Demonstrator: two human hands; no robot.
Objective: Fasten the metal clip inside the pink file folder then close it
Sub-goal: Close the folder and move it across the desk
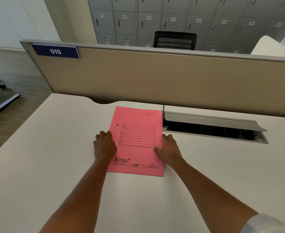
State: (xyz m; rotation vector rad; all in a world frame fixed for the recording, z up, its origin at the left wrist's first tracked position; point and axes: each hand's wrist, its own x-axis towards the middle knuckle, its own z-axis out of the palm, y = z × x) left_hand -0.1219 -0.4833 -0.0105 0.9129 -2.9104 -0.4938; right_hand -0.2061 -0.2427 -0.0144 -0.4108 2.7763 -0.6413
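Note:
The pink file folder (pixel 136 153) lies closed and flat on the white desk (pixel 54 148), printed cover up, with a small dark hole near its left edge. My left hand (pixel 104 145) rests on the folder's left edge, fingers curled down over it. At the folder's right edge sits my right hand (pixel 169 148), thumb on the cover and fingers beside the edge. The metal clip is hidden inside the closed folder.
An open cable tray (pixel 214 130) with its grey lid raised is set into the desk just right of the folder. A beige partition (pixel 155 76) with a "010" sign stands behind. Grey lockers and a black chair lie beyond.

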